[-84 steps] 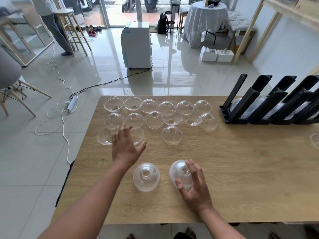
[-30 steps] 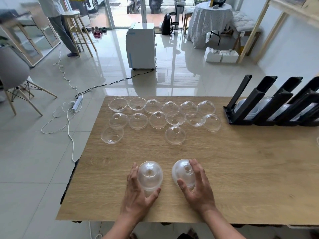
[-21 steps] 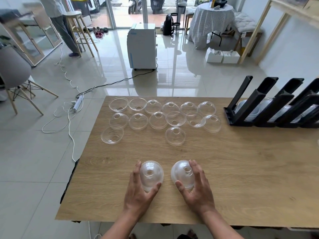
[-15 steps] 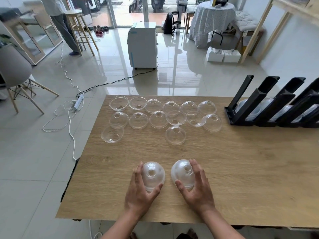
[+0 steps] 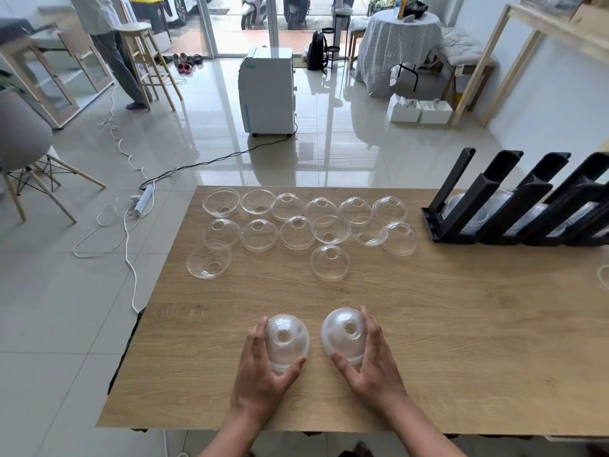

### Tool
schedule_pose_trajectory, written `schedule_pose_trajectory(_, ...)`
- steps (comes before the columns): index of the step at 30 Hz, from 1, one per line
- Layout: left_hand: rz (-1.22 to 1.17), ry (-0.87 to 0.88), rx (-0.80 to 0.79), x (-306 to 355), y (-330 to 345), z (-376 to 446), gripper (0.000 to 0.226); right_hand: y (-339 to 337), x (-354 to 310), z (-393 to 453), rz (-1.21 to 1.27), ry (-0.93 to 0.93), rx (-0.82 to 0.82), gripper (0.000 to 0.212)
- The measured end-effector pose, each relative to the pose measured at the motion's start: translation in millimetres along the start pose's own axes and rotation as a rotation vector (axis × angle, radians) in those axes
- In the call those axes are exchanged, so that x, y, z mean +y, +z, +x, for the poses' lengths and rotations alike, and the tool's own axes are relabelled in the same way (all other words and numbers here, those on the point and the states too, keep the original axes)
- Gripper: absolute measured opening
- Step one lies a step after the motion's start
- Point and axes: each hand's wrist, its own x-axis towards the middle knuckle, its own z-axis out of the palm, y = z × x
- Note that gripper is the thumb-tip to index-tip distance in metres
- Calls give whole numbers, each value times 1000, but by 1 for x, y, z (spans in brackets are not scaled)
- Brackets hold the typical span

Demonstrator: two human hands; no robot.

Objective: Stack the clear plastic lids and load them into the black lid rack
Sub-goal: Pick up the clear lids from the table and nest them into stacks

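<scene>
Two small stacks of clear dome lids stand near the table's front edge. My left hand (image 5: 260, 374) grips the left stack (image 5: 287, 341) between fingers and thumb. My right hand (image 5: 372, 364) grips the right stack (image 5: 344, 334) the same way. Several loose dome lids (image 5: 296, 232) lie in rows at the far side of the wooden table (image 5: 461, 324), and a single lid (image 5: 329, 262) sits nearer. The black lid rack (image 5: 514, 206) stands at the far right with clear lids in its slots.
Another lid's rim (image 5: 604, 277) shows at the right edge. On the floor beyond the table are a white appliance (image 5: 268, 90), a power strip with cables (image 5: 143, 199), a grey chair (image 5: 23, 150), and a person standing by a stool (image 5: 112, 44).
My left hand came back from the far lids to the left stack and closed around it. Both stacks have drifted slightly closer together. My right hand stayed on its stack.
</scene>
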Motion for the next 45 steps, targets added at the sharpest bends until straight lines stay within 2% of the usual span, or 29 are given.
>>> schedule_pose_trajectory(10, 25, 12, 22, 5, -1, 0, 111, -1, 1, 1, 27, 23, -25, 117)
schedule_pose_trajectory(14, 20, -1, 21, 7, -1, 1, 115, -16, -9, 6, 225, 112, 123, 108)
schedule_pose_trajectory(17, 39, -18, 8, 7, -1, 2, 115, -38, -20, 39, 229, 143, 233, 96)
schedule_pose_trajectory(21, 69, -46, -12, 4, 0, 1, 116, -59, -37, 114, 70, 261, 30, 97)
schedule_pose_trajectory(26, 101, -76, -61, 6, 2, 1, 121, -49, -56, 181, -156, 331, -178, 116)
schedule_pose_trajectory(31, 67, -82, -54, 6, -1, 0, 119, -32, -59, 189, -386, 345, -191, 114)
schedule_pose_trajectory(37, 73, -79, -69, 5, -1, 0, 121, -37, -51, 183, -436, 328, -162, 81)
schedule_pose_trajectory(45, 77, -64, -68, 3, 1, 1, 121, -40, -51, 178, -420, 362, -148, 100)
